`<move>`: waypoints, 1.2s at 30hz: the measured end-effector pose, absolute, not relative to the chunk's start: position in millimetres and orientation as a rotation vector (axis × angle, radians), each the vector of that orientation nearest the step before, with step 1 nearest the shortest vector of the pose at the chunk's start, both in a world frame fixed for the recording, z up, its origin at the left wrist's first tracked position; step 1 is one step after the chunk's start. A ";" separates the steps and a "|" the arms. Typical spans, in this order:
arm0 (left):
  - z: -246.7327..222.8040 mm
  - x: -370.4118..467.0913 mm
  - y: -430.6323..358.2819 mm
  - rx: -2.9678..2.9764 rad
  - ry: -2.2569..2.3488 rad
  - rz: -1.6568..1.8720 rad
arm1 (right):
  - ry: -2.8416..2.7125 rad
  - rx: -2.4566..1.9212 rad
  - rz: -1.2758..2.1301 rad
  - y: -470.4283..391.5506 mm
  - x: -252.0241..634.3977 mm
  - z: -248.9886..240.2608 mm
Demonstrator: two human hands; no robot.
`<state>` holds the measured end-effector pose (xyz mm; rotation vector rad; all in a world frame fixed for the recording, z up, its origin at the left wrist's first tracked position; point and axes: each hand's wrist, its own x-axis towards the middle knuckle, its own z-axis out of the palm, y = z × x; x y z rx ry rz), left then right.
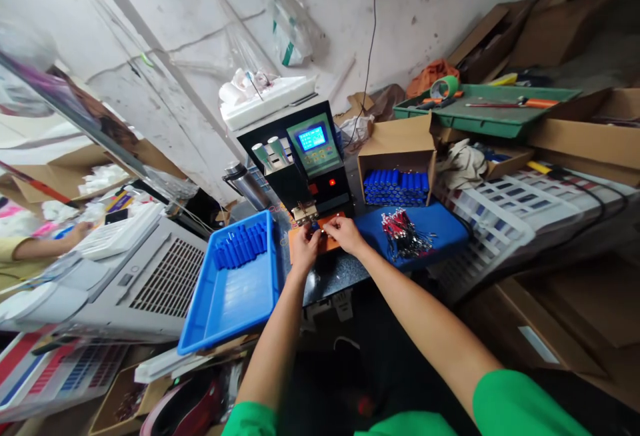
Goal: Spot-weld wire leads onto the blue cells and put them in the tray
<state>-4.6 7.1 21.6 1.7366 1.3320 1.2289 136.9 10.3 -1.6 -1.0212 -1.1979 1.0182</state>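
My left hand (305, 244) and my right hand (343, 232) are close together over an orange plate (327, 244), at the front of a black machine with a lit blue screen (311, 138). The fingers of my left hand are closed around a small item under the machine's head (305, 212); it is too small to name. My right thumb and index finger are pinched on something tiny. Left of my hands, a blue tray (240, 296) holds blue cylinders (241, 247). To the right, red and black wires (404, 233) lie on a blue pad (440, 231).
Behind the pad is a cardboard box (397, 139) of blue cylinders. A steel flask (246, 185) stands behind the tray. A green tray (495, 106) with tape and tools is at the back right. Another person's hand (80, 233) shows at far left, beyond a white appliance (160, 276).
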 end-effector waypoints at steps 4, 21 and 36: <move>18.3 -1.0 5.6 1.696 1.328 1.228 | -1.137 -1.014 1.051 12.6 136.8 -1.8; 2.9 -7.1 8.4 1.723 1.255 1.267 | -1.186 -1.121 1.013 26.2 120.4 19.5; -0.1 -7.1 8.8 1.729 1.246 1.303 | -1.244 -1.161 0.924 23.5 117.6 20.6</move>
